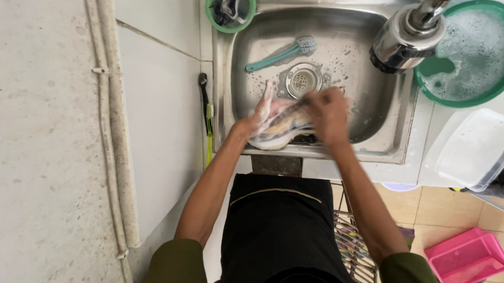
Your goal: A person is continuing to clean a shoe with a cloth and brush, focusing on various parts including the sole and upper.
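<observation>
Over the near edge of a steel sink (pixel 368 107), my left hand (pixel 255 120) holds a soapy white shoe (pixel 278 129), fingers wrapped around its left side. My right hand (pixel 328 114) is closed on something dark pressed against the shoe's right side; motion blur hides what it is. Both hands are wet with suds. A teal brush (pixel 282 53) lies in the sink basin behind the hands, next to the drain (pixel 303 79).
A chrome tap head (pixel 407 35) hangs over the sink's right side. A green basin of foamy water (pixel 472 53) sits right of it, a clear plastic box (pixel 470 149) below. A green cup (pixel 230 9) stands at the sink's back left. A pink basket (pixel 468 256) lies on the floor.
</observation>
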